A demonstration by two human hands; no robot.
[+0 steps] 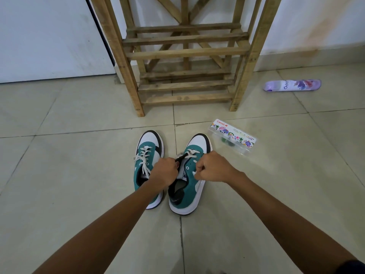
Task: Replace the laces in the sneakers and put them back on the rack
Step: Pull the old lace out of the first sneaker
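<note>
My left hand (165, 171) and right hand (212, 168) pinched the lace (190, 154) on the right sneaker (189, 175): unlacing under way, I judged; next eyelet row needed loosening.

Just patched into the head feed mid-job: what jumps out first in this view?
Two teal-and-white sneakers stand side by side on the tiled floor at centre, and both hands work the lace of the right sneaker: the left hand pinches the tongue area, the right hand is fisted at the eyelets. The left sneaker is fully laced in white. Behind them stands a wooden rack; a clear Camel box and a purple spray can lie to the right.
</note>
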